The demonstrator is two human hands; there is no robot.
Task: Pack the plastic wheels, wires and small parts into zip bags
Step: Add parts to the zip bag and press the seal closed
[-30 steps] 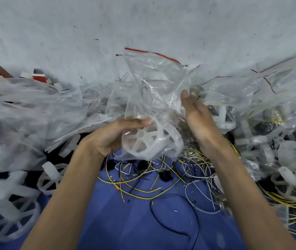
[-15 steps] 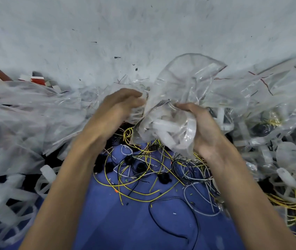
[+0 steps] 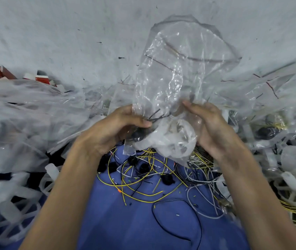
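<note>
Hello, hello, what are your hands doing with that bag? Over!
Status: left hand pinches zip bag at black wires. Then right hand grips it beside white wheel inside. Loose yellow wires below, not in the way.

surface: blue surface [image 3: 118, 230]
middle: wires [image 3: 138, 194] and small black parts [image 3: 167, 178] lying tangled
sides: plastic wheels [image 3: 8, 222], clear bags [image 3: 26, 109] piling up

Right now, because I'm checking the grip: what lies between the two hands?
In the head view, the zip bag lies between left hand and right hand, holding a white plastic wheel and black wires.
</note>
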